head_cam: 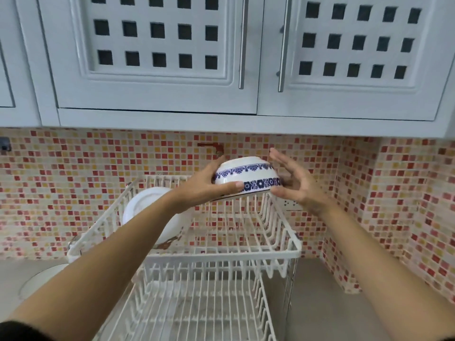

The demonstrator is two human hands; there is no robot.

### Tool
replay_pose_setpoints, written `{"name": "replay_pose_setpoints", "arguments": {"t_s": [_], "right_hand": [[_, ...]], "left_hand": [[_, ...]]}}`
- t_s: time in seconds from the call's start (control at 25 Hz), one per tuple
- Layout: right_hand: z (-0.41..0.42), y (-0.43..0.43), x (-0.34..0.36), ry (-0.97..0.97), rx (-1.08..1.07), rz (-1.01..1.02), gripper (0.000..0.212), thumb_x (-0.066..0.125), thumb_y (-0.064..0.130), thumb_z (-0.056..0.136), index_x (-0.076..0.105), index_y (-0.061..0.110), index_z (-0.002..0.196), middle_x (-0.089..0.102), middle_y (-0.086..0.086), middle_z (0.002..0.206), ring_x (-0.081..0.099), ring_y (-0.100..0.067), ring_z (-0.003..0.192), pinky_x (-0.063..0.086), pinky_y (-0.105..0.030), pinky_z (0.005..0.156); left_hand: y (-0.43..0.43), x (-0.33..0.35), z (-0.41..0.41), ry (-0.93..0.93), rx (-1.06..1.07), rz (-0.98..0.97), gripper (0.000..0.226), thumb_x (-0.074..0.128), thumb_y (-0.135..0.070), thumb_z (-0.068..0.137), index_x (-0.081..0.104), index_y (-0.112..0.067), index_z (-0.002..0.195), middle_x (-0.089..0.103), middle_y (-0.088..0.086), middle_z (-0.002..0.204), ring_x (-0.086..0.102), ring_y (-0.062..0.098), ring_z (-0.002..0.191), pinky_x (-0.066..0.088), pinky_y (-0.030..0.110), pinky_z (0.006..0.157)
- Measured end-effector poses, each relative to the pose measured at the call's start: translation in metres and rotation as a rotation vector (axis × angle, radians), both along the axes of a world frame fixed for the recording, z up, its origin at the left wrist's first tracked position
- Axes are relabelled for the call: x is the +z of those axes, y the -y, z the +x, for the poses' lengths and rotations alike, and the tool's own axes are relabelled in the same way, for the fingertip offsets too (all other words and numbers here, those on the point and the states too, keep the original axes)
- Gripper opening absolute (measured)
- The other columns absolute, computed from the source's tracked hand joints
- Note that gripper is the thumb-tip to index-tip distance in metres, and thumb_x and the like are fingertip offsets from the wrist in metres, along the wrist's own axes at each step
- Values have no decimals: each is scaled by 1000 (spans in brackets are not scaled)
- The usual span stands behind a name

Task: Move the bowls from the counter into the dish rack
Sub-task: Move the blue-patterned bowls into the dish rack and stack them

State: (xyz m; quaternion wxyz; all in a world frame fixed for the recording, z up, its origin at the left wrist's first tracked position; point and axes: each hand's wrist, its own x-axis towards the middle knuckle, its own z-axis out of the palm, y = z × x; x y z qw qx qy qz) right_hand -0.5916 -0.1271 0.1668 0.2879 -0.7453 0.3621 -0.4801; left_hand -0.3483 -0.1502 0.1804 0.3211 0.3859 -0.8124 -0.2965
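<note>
A white bowl with blue flower bands [247, 174] is held upside down over the back of the upper tier of a white wire dish rack [221, 253]. My left hand [204, 185] grips the bowl's left side, thumb across its rim. My right hand [293, 178] is at the bowl's right side with fingers spread, the thumb near the rim; whether it touches the bowl I cannot tell. A plain white dish [147, 205] leans in the rack's upper tier at the left, partly hidden by my left forearm.
The rack has a lower tier [197, 303] with nothing visible in it. A round white dish [41, 279] lies on the grey counter [327, 303] at the left. Mosaic tile wall behind and to the right; wall cabinets [157, 57] hang close overhead.
</note>
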Motion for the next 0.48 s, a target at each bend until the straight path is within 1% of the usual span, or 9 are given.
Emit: {"name": "replay_pose_setpoints", "arguments": {"t_s": [0.04,0.08,0.16,0.2,0.28,0.36,0.4,0.48], "right_hand": [[-2,3,0,-74,-6,16,88,77,29,65,30,47,137,37,17,144,59,4,111,53,-16,85],[-3,7,0,-175,-16,36,93,79,30,64,26,48,139,30,14,150,55,0,118,51,-18,91],[-2,15,-3,-399,-29,57,99,80,34,65,19,47,142,22,9,155,41,-15,135,43,-30,105],[-1,19,-4,-494,-37,56,102,81,37,64,16,48,142,21,9,155,35,-17,139,38,-36,110],[2,25,-5,-604,-55,47,106,83,41,62,15,49,142,20,13,154,29,-13,140,32,-42,114],[4,32,-4,-689,-89,22,111,85,41,58,15,50,143,19,20,149,24,-8,138,27,-41,116],[5,35,-4,-742,-111,15,115,86,42,55,13,50,144,18,20,149,22,-8,138,25,-41,117],[8,43,-6,-837,-142,45,125,87,45,51,6,45,147,15,14,155,20,-11,141,24,-41,117]], "left_hand": [[3,-1,2,35,-6,-5,92,65,-53,74,20,-23,149,53,-4,131,59,7,103,50,15,82],[7,-2,5,86,4,-20,91,66,-55,71,25,-24,147,57,-6,124,61,7,101,54,20,83],[13,-1,10,234,46,-51,91,71,-56,68,28,-23,142,59,-4,116,64,13,100,57,31,87],[15,0,12,316,60,-65,88,73,-54,69,30,-22,138,59,-2,115,65,16,99,57,33,87],[15,0,10,461,75,-93,81,76,-50,70,32,-21,132,59,-1,113,64,18,98,57,34,87],[16,-3,4,575,90,-120,83,77,-51,69,31,-18,130,57,-1,112,60,18,97,55,34,87],[18,-5,1,621,97,-128,85,77,-51,68,30,-16,130,57,1,114,58,19,98,54,35,88],[25,-12,-6,690,106,-123,93,78,-51,66,26,-14,133,56,6,125,54,21,100,51,34,87]]}}
